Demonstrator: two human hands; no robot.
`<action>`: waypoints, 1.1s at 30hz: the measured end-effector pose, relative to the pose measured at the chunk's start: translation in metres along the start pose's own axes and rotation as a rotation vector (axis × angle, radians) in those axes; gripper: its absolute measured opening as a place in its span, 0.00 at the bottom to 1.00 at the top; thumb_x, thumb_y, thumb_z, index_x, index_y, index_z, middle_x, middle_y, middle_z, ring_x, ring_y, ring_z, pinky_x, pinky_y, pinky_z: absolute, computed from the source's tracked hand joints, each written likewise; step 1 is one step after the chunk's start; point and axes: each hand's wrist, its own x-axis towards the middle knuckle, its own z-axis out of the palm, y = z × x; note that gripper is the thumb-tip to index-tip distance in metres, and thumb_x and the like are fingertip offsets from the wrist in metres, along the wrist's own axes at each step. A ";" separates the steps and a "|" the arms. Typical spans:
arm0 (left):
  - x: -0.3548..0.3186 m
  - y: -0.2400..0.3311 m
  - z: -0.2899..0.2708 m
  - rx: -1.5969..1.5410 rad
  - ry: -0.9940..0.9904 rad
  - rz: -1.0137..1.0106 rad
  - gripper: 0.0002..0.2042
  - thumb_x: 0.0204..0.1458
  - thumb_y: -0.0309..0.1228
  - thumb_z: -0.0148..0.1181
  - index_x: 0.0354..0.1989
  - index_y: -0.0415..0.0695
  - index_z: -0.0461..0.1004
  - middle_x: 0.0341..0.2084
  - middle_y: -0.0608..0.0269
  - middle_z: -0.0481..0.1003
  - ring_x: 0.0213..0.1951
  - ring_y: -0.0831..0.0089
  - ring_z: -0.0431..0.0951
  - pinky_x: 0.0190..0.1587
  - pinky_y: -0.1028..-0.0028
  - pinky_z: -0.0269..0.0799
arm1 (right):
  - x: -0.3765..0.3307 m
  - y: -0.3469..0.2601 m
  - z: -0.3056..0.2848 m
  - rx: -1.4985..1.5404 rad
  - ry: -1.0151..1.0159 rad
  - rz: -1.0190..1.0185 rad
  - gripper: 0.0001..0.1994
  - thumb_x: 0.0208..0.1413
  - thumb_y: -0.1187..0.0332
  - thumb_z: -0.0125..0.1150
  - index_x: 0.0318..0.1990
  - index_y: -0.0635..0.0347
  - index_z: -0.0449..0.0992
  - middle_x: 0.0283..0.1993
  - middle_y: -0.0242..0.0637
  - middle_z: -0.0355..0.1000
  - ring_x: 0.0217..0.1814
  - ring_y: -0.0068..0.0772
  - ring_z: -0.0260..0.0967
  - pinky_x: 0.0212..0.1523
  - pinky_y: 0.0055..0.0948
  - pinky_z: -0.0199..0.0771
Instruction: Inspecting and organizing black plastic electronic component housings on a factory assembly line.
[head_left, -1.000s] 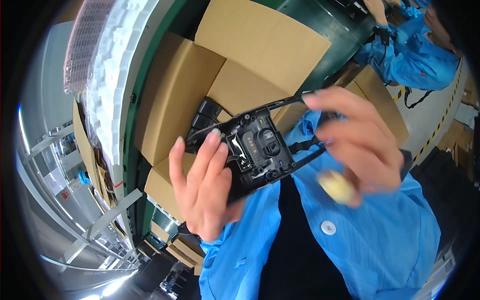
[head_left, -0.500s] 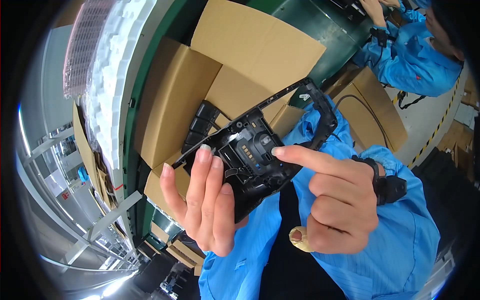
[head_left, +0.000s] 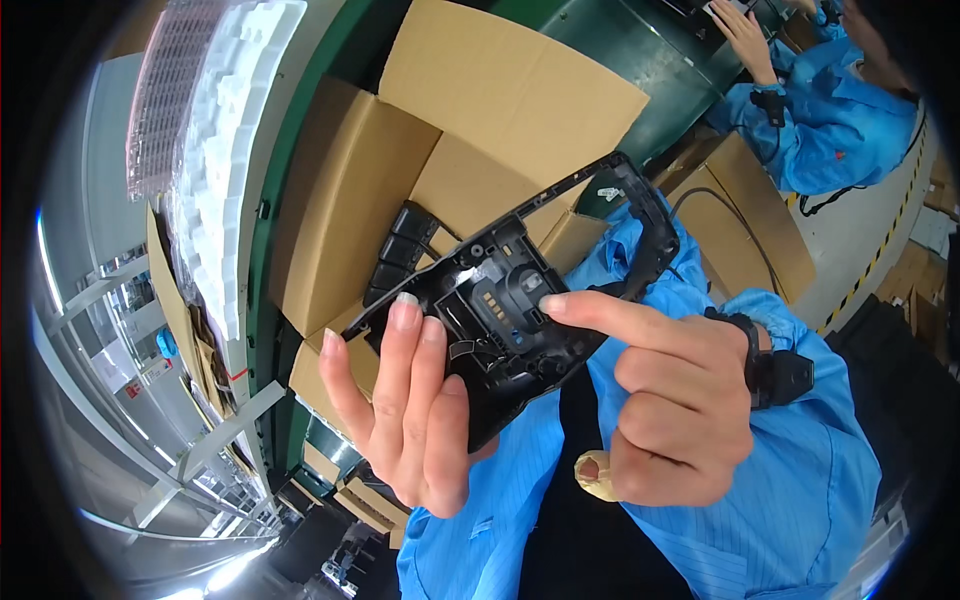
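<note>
At the far left, a tall pile of white trays [head_left: 220, 170] stands along the green edge of the table [head_left: 335, 55]. Next comes a big open box [head_left: 350, 200] with its flaps up, and some black blocks [head_left: 400, 250] lie inside by its left wall. A black shell [head_left: 500, 345] is up in the air, in front of the box's near edge, with its hollow side facing up at us. A thin loop sticks out at its top right.

The job looks partly done to me. The shell has a plate with gold dots and a round lump set in its middle, so those bits seem to be in place. Its hollow side has no cover on it — I cannot tell if one goes there, or what else is left.

The left hand [head_left: 410, 415] grips the left part of the shell. Its fingers lie over the inside, tips pointing up, and the thumb is hidden behind. The right hand [head_left: 670, 400] comes in from the right with its wrist low. Its pointing finger [head_left: 605, 315] is straight and touches the lump. The other fingers curl in; I cannot see if they hide anything. A yellow cover [head_left: 592, 487] sits on one tip, likely the thumb — the end looks open.
</note>
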 end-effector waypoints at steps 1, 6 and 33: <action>0.000 0.001 0.000 0.000 0.000 0.000 0.08 0.63 0.24 0.55 0.46 0.36 0.65 0.34 0.41 0.83 0.46 0.44 0.84 0.59 0.29 0.64 | 0.000 0.000 0.000 0.000 0.000 0.000 0.17 0.37 0.77 0.62 0.15 0.58 0.56 0.18 0.26 0.39 0.17 0.24 0.38 0.38 0.61 0.89; -0.002 -0.001 0.006 0.007 0.019 0.024 0.07 0.63 0.24 0.54 0.44 0.36 0.63 0.34 0.40 0.82 0.46 0.43 0.84 0.59 0.27 0.63 | -0.008 0.011 0.000 -0.065 -0.100 -0.146 0.16 0.38 0.79 0.62 0.15 0.59 0.57 0.17 0.26 0.38 0.16 0.25 0.38 0.34 0.61 0.89; -0.002 -0.008 0.018 -0.389 -0.011 -0.189 0.22 0.42 0.20 0.74 0.39 0.39 0.64 0.45 0.40 0.80 0.50 0.40 0.83 0.62 0.27 0.57 | -0.022 0.045 -0.030 -0.178 0.009 -0.034 0.15 0.48 0.71 0.69 0.25 0.74 0.70 0.19 0.47 0.67 0.25 0.50 0.75 0.32 0.56 0.85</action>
